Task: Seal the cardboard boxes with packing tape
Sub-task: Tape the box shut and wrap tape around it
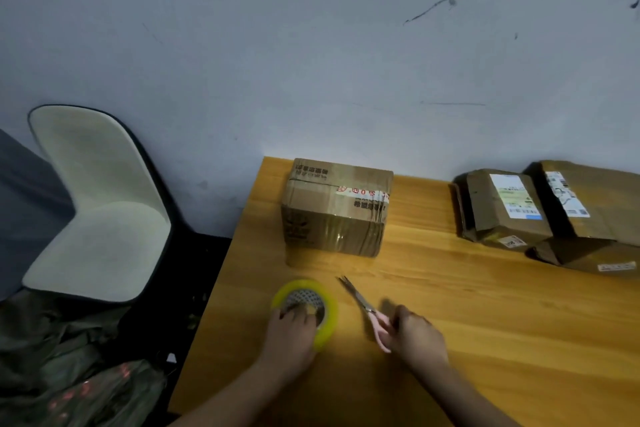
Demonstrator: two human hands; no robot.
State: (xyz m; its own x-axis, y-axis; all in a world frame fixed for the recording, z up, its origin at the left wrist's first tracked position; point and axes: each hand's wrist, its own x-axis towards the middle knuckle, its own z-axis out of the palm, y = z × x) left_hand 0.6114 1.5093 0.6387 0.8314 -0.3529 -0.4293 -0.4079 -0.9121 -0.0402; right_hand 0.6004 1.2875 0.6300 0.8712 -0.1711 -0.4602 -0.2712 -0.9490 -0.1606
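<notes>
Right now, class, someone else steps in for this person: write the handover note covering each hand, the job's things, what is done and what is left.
Left hand: grip on the yellow tape roll, flat on the wooden table.
Right hand: holds the pink-handled scissors, blades toward the wall.
Done: the taped box at the table's back edge looks sealed.
Left: the crumpled boxes at far right show loose flaps; they seem unsealed.

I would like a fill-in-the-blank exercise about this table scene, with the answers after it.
1. The left hand holds the ____ tape roll.
2. The right hand grips the scissors by their ____ handles.
3. The scissors' blades are ____.
4. The taped box stands ____ the tape roll.

Answers: yellow; pink; open; behind
</notes>
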